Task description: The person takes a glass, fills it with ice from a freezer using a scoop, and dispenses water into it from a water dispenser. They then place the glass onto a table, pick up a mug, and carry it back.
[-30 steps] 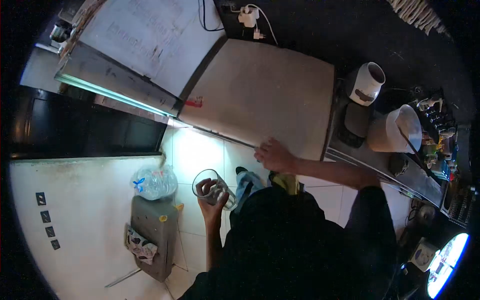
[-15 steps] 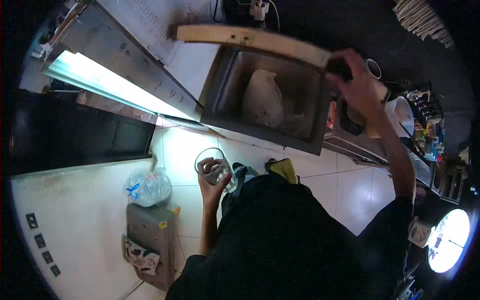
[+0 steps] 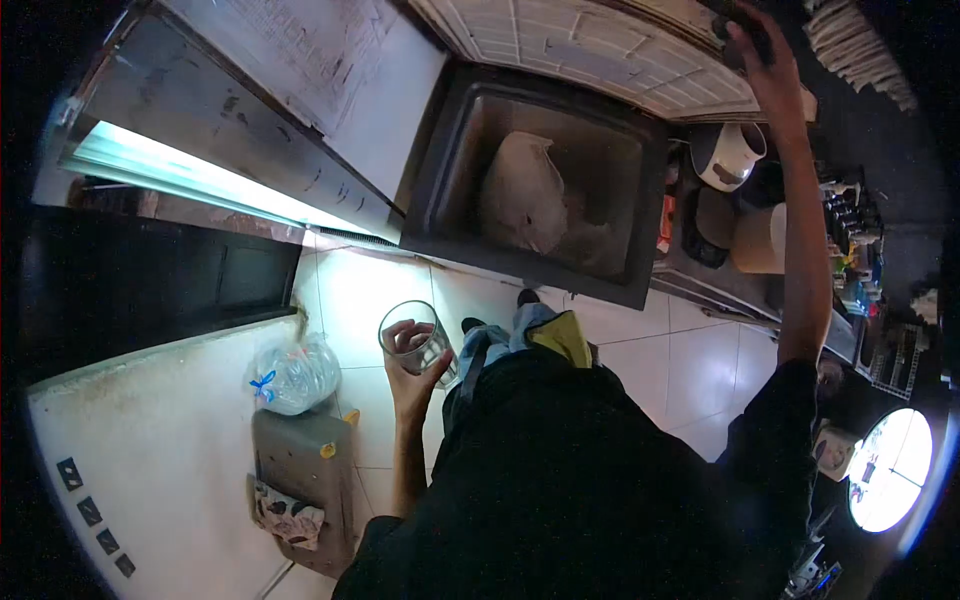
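A clear drinking glass [image 3: 420,338] is in my left hand [image 3: 412,365], whose fingers wrap round its side, with the mouth tilted up. My right hand [image 3: 765,62] is raised at the top right, at the edge of a lifted lid [image 3: 610,50] with a ribbed white underside; its fingers curl on that edge. Below the lid stands an open chest [image 3: 420,215] with a dark rim and a metal-looking interior. Inside it lies a pale, bag-like lump [image 3: 525,190].
A tied plastic bag [image 3: 298,378] rests on a grey box [image 3: 300,440] at the left, beside a white wall. Right of the chest are a white appliance [image 3: 728,157], a tub [image 3: 758,240] and bottles. A lit round window-like shape [image 3: 890,470] shows at the lower right.
The lid has swung up from closed, with my right hand rising to the upper right on its edge, and the chest's inside now shows. My left hand still holds the glass.
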The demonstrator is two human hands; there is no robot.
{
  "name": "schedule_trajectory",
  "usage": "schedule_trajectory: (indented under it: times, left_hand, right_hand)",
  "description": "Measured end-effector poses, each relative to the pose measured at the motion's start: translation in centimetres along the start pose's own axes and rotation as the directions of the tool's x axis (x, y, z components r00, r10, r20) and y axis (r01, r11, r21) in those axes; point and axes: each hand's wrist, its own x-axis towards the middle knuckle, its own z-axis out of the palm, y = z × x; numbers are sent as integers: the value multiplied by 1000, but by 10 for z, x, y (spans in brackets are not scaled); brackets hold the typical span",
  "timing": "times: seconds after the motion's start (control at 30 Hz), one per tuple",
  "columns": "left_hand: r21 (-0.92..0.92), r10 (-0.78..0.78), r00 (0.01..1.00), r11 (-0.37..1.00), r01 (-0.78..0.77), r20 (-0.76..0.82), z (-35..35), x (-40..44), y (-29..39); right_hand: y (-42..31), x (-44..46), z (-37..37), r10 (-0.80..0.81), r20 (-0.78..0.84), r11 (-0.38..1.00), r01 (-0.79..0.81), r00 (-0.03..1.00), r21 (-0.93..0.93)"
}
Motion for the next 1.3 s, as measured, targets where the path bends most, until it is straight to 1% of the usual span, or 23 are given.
schedule_trajectory:
  times: [0.03,0.1,0.17,0.23,0.33,0.43,0.47,0.5,0.53,0.57,0.6,0.63,0.67,0.73,0.77,0.83,0.9,0.93,0.97,1.03,1.1,1.23,1.3]
  left_hand:
    - [-5,-9,1000,1000,9,-14,3,0,2]
    - [-37,3,1000,999,-4,-29,8,1,1]
    - [-24,-3,1000,1000,2,-23,15,7,0]
    - [0,-15,1000,1000,15,-19,24,11,1]
    - [40,-22,1000,999,22,-9,37,20,3]
    - [30,-26,1000,999,26,9,50,29,1]
    - [15,-31,999,999,31,12,55,32,1]
    - [0,-37,999,999,37,17,58,36,0]
    - [13,-22,999,1000,21,26,61,41,-6]
    - [27,-4,999,1000,3,36,63,46,-16]
    - [41,18,999,999,-20,46,65,57,-24]
    - [51,49,997,997,-52,62,70,70,-30]
    - [134,58,992,988,-73,116,74,83,-30]
    - [287,60,972,950,-126,228,85,117,-29]
    - [401,151,953,881,-251,264,85,133,-43]
    - [182,169,963,961,-209,212,99,168,-74]
    - [42,164,971,984,-174,173,109,201,-109]
    - [13,154,975,987,-159,160,113,218,-128]
    - [-80,25,987,997,-12,157,115,237,-143]
    - [-118,-31,989,992,48,143,124,267,-159]
    - [-4,120,985,993,-120,121,135,290,-158]
    - [161,248,963,952,-262,100,136,318,-163]
    - [84,255,965,962,-260,68,132,315,-174]
  right_hand:
    - [2,4,0,-111,-47,994,111,993,3]
    - [98,21,-16,-35,-137,946,77,990,314]
    - [109,33,-19,-21,-151,940,71,988,333]
    - [18,41,-8,-73,-91,995,79,993,67]
    - [16,32,-10,164,-180,985,-172,970,-29]
    - [6,9,3,-238,-369,844,3,899,-537]
    - [-9,-6,12,-296,-416,784,-30,860,-620]
    - [-24,-24,24,-357,-453,716,-73,817,-695]
    - [-23,-43,41,-287,-449,852,11,846,-524]
    - [-24,-75,70,-29,-406,959,-89,913,-268]
    - [-24,-107,99,231,-334,967,-254,914,-24]
    - [-8,-130,128,274,-78,945,-284,958,-161]
    - [3,-153,167,404,161,914,-403,901,-42]
    - [112,-268,274,441,246,835,-495,863,241]
    - [165,-324,327,458,288,759,-539,841,366]
    - [244,-404,415,368,343,904,-419,864,85]
    - [280,-412,462,591,441,775,-627,676,-77]
    - [267,-401,470,778,435,477,-877,453,58]
    - [260,-395,484,820,422,406,-912,387,48]
    - [236,-387,507,778,354,557,-830,519,-5]
    - [216,-380,521,689,330,687,-726,645,-16]
    - [212,-377,504,454,537,815,-575,711,72]
    - [218,-384,494,501,496,834,-548,710,-58]
